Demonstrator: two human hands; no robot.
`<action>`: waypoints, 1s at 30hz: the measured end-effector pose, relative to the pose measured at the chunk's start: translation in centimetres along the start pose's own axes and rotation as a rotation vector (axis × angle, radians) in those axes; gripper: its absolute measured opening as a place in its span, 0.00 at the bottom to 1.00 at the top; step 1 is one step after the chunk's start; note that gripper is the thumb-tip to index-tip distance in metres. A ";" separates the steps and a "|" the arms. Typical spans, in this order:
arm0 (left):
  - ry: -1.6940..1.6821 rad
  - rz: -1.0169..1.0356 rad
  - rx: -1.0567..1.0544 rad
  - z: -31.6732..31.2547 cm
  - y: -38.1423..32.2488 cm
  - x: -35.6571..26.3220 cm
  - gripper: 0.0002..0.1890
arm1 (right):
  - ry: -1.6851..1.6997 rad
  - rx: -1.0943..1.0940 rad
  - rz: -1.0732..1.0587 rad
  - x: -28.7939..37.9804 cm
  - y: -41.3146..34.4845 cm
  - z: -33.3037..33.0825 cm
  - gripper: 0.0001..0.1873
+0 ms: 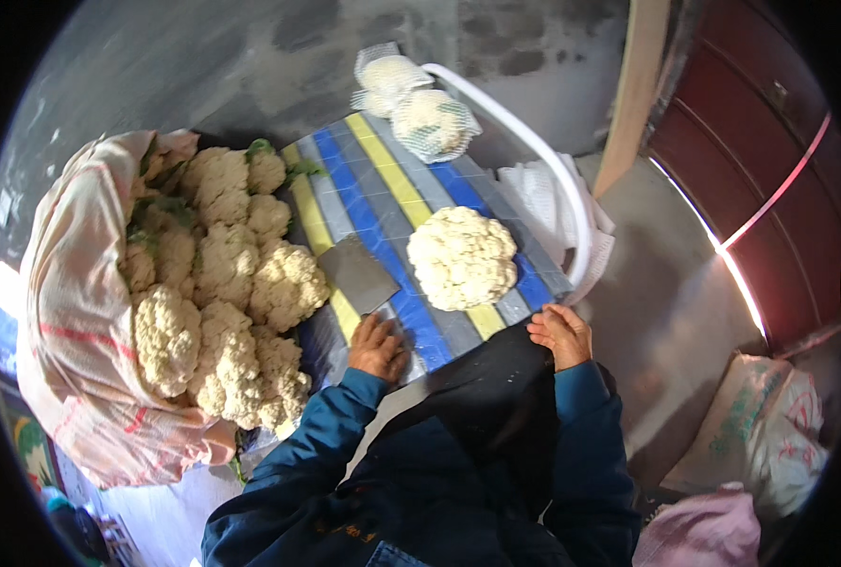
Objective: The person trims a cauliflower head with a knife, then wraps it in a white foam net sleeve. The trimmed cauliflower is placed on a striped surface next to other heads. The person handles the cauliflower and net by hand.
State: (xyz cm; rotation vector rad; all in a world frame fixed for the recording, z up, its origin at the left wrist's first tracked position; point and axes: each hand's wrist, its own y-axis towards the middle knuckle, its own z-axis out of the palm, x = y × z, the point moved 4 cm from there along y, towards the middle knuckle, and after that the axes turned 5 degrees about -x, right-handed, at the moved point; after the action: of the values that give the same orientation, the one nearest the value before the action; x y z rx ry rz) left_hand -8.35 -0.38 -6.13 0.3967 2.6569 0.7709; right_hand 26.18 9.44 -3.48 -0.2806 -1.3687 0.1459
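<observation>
A whole cauliflower head (pixel 461 259) sits on a striped blue, grey and yellow tabletop (pixel 420 333) before me. My left hand (pixel 378 347) lies palm down at the near edge, closed over the end of a flat grey cleaver (pixel 359 273). The cleaver's blade rests flat on the stripes, left of the cauliflower; its handle is hidden beneath my fingers. Beside the table's right front corner is my right hand (pixel 562 334), fingers curled in towards the thumb, with nothing visible in it. Two cauliflowers in white foam netting (pixel 431 124) stand at the far edge.
Several cauliflowers (pixel 225 266) are heaped at the left, partly wrapped in a pinkish cloth (pixel 84 298). A white curved tube (pixel 534 135) arches over the table's right side, above white foam nets (pixel 534 205). Filled woven sacks (pixel 739 425) lie on the floor at right, near a dark red door (pixel 739 156).
</observation>
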 end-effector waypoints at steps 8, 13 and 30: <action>0.047 -0.033 -0.106 -2.7 -2.0 -0.2 0.14 | 0.115 -0.143 -0.041 1.6 -1.5 -6.6 0.16; -0.204 -0.049 -0.081 -4.3 -1.3 -3.7 0.14 | 0.349 -0.288 -0.113 1.7 -2.6 -11.6 0.09; -0.429 0.456 0.273 2.8 5.7 -20.4 0.24 | 0.473 0.720 -1.209 24.4 -23.4 1.9 0.15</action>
State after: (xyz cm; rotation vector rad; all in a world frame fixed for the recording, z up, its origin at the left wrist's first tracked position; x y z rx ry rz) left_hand 12.08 -1.73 -0.15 1.1299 2.2823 0.3747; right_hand 27.80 -6.29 26.43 1.0536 -0.7542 -0.4155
